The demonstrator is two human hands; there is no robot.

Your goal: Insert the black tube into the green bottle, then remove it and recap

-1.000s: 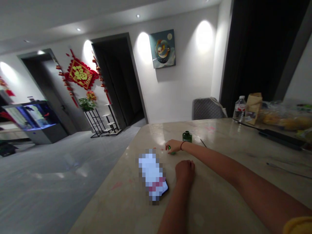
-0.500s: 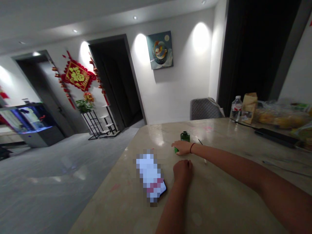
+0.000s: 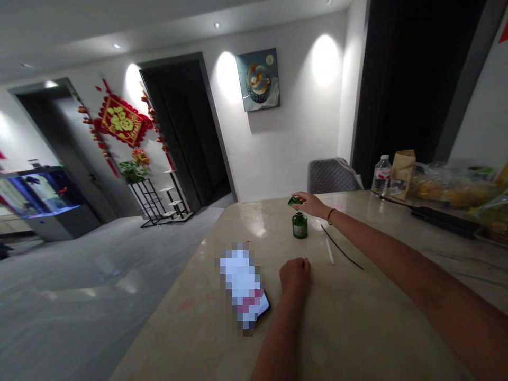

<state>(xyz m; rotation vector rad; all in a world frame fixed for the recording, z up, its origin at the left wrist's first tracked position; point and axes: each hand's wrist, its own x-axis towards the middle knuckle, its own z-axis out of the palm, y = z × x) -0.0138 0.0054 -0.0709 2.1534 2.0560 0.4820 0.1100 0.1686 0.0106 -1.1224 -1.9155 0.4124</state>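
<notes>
My right hand [image 3: 311, 205], with a thin band on its wrist, holds a small green cap [image 3: 294, 202] by the fingertips. The cap is above and behind a dark green bottle [image 3: 300, 227] and apart from it. The bottle stands upright on the table, its neck uncovered. My left hand [image 3: 295, 274] rests on the tabletop in a loose fist, nearer to me than the bottle, with nothing visible in it. Left of that fist lies a phone [image 3: 265, 307], its screen blurred out.
A white stick [image 3: 330, 251] and a thin black stick [image 3: 342, 247] lie right of the bottle on the stone-look table [image 3: 190, 328]. A water bottle [image 3: 381, 177], paper bag [image 3: 402, 174], plastic bags and a black device [image 3: 444, 221] with a cable are farther right. A grey chair [image 3: 332, 177] stands behind.
My right hand has risen from beside the bottle to above and behind it, carrying the green cap. The bottle now shows fully. My left hand has stayed on the table.
</notes>
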